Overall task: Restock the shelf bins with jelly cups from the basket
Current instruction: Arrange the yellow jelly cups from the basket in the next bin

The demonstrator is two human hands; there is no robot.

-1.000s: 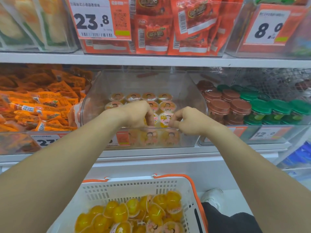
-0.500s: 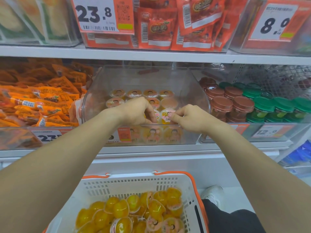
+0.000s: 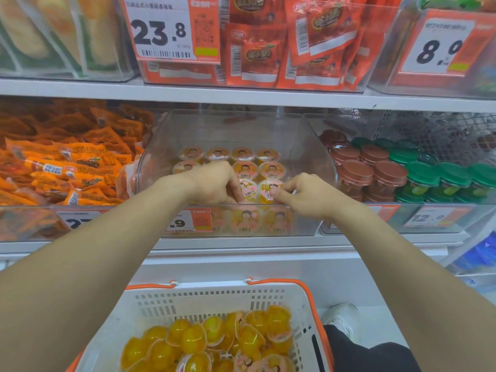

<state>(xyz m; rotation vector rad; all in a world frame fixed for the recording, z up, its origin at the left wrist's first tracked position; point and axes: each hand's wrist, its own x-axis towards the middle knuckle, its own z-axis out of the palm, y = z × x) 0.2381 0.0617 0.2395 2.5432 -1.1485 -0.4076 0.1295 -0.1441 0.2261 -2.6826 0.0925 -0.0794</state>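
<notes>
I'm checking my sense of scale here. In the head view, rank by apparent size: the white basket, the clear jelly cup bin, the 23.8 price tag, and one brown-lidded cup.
1. white basket, though nearness to the camera inflates it
2. clear jelly cup bin
3. 23.8 price tag
4. brown-lidded cup

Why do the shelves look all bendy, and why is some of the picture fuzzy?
Head view: the wide lens bows the white shelf edge and stretches both forearms toward the corners. The 23.8 price tag reads sharp, while the snack packs on the left and the blue packs far right go soft. The clear bin shows pale glare on its wall, and the light is even with hardly any shadows.
</notes>
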